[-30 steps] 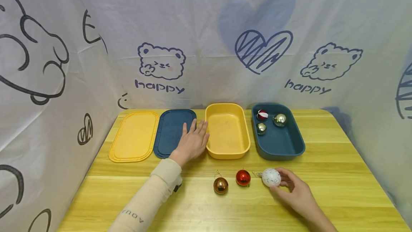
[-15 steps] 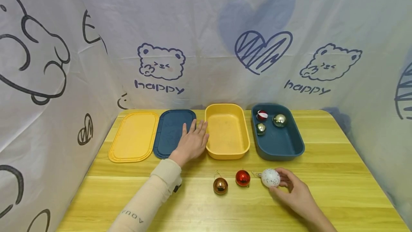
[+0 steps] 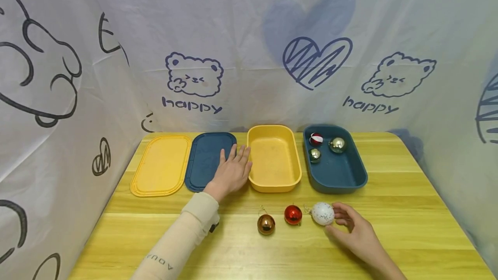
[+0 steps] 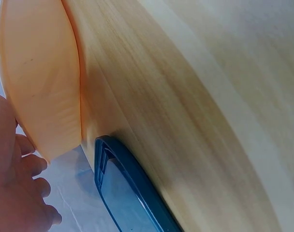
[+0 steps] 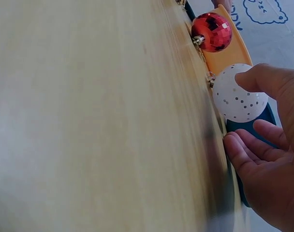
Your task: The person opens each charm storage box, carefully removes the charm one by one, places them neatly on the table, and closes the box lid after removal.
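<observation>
In the head view, a white speckled ball ornament (image 3: 322, 214) lies on the table at the fingertips of my right hand (image 3: 355, 232). The thumb is at its near edge and the loosely bent fingers are beside it, not wrapped round it. In the right wrist view, the thumb overlaps the white ball (image 5: 239, 96). A shiny red ball ornament (image 3: 293, 214) and a copper-brown one (image 3: 266, 224) lie to its left. My left hand (image 3: 232, 172) has spread, straight fingers against the left side of a yellow box (image 3: 274, 187), its palm over the blue lid's edge.
A dark blue box (image 3: 338, 189) stands right of the yellow one, with a red-and-white ball (image 3: 316, 139) and two gold-toned balls (image 3: 337, 144) inside. The blue lid (image 3: 204, 159) and a yellow lid (image 3: 161, 165) lie flat at the left. A printed cloth (image 3: 249, 55) hangs behind.
The white ball has shifted slightly left, away from the palm of my right hand, which stays almost in place. My left hand has not moved.
</observation>
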Motion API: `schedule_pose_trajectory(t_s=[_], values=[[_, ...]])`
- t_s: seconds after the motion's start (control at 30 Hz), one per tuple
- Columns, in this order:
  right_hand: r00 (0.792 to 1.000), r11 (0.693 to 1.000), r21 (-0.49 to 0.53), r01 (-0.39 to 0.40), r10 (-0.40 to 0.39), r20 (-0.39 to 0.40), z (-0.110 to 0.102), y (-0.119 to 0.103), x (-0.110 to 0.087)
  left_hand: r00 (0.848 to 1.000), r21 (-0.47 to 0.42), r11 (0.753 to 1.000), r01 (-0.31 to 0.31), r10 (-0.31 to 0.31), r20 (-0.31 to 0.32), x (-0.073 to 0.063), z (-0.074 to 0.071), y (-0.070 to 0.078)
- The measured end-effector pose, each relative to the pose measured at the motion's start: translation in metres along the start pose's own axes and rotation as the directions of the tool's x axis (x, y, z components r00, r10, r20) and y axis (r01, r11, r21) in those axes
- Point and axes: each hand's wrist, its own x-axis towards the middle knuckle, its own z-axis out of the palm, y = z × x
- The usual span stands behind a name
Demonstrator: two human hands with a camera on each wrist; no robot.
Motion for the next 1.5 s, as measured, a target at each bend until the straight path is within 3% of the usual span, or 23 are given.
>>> schedule_pose_trajectory(t_s=[0.27,0.43,0.63,0.83,1.17,1.5], values=[[1.000,1.000,0.005,0.018,-0.018,0.003,-0.004,0.001,-0.001,1.000,0.002,1.000,0.012,-0.012,0.014,0.000,-0.001,0.000],[0.997,0.997,-0.030,0.072,-0.072,-0.024,-0.018,-0.001,0.002,1.000,-0.012,1.000,0.006,-0.006,-0.014,0.002,-0.006,0.006],[0.989,0.989,-0.074,0.132,-0.136,-0.063,-0.043,-0.012,0.014,0.998,-0.020,0.997,-0.068,0.068,0.008,0.013,-0.013,0.025],[0.978,0.979,-0.105,0.175,-0.185,-0.096,-0.061,-0.029,0.039,0.987,-0.020,0.987,-0.157,0.158,0.043,0.027,-0.015,0.047],[0.994,0.987,-0.140,0.078,-0.088,-0.061,-0.064,-0.039,0.086,0.968,-0.007,0.974,-0.227,0.226,0.111,0.044,-0.018,0.084],[0.997,0.977,-0.208,0.049,-0.059,-0.043,-0.062,-0.037,0.129,0.953,0.007,0.961,-0.275,0.272,0.137,0.069,-0.014,0.112]])
